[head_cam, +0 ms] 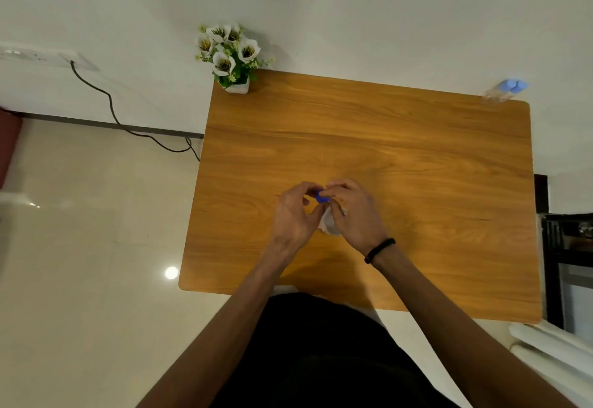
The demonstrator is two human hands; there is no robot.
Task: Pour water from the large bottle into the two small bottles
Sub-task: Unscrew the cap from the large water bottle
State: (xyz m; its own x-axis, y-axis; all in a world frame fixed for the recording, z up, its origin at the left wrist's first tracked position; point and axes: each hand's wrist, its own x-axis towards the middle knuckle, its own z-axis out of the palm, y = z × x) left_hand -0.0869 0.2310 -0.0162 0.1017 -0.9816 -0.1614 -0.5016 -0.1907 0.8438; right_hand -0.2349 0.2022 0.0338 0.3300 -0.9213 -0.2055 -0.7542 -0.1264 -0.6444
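Well in front of the white-potted artificial flower plant, mid-table, a clear plastic bottle stands upright, long axis toward the camera. The right hand curls round its body; the left hand fingertips pinch the round blue screw cap directly above (likely unscrewing). Two blue-capped clear small bottles stand far right of the plant.

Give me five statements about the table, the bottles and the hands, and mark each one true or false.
1. Both hands, left hand and right hand, meet at a bottle with a blue cap. True.
2. The flower pot stands at the table's near edge. False: far left corner.
3. Two blue-capped small bottles stand at the far right corner. True.
4. The wristband is on the left wrist. False: right wrist.
5. The table is glass. False: wood-grain.
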